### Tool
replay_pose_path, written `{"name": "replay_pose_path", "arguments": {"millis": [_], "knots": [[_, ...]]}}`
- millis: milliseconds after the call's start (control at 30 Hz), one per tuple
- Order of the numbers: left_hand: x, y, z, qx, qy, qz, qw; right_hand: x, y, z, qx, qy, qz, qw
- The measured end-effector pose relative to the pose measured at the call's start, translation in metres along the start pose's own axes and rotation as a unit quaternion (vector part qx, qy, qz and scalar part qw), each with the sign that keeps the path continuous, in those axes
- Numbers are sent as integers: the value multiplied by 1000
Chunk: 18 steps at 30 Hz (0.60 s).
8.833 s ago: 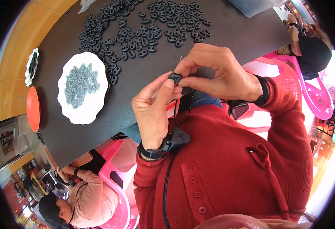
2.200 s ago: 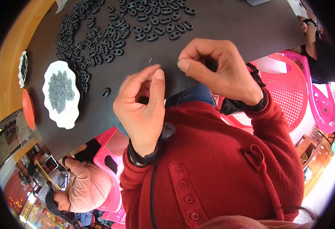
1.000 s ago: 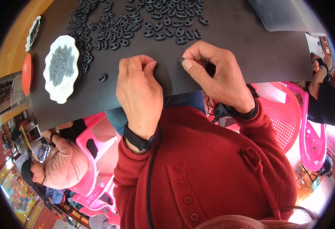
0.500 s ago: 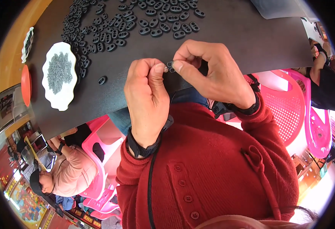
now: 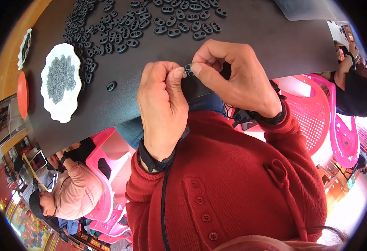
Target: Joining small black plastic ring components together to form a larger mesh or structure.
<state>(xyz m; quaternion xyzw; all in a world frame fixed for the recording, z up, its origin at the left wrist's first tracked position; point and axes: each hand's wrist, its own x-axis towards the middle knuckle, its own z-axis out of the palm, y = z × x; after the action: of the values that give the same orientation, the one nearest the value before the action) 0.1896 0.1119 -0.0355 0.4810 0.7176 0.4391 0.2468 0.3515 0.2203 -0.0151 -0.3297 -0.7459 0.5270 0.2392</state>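
Observation:
Over the table's near edge, my two hands meet at the fingertips. My right hand (image 5: 235,75) pinches a black oval two-hole piece (image 5: 189,70), which looks like a cord lock. Closed at its other side, my left hand (image 5: 162,100) has thumb and forefinger on a small shiny metal piece, mostly covered by the fingertips. Left of my hands, a scalloped white dish (image 5: 62,113) holds a heap of small thin grey metal pieces (image 5: 60,78), possibly springs. One loose two-hole piece (image 5: 111,86) lies between dish and left hand.
Many similar black pieces (image 5: 127,31) spread over the far part of the dark table (image 5: 275,48). At the left edge are an orange-red round object (image 5: 22,95) and another white dish (image 5: 24,49). A person (image 5: 72,188) sits at lower left; pink chairs (image 5: 307,113) stand right.
The view has shifted slightly. My hands stay together at the fingertips, with the black piece still between them and only slight finger movement.

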Motion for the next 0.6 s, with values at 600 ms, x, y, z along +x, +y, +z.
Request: {"name": "replay_pose_path", "arguments": {"millis": [600], "knots": [[-4, -8, 4, 61, 35, 35, 997, 0, 1, 9, -28, 8, 28, 999]]}}
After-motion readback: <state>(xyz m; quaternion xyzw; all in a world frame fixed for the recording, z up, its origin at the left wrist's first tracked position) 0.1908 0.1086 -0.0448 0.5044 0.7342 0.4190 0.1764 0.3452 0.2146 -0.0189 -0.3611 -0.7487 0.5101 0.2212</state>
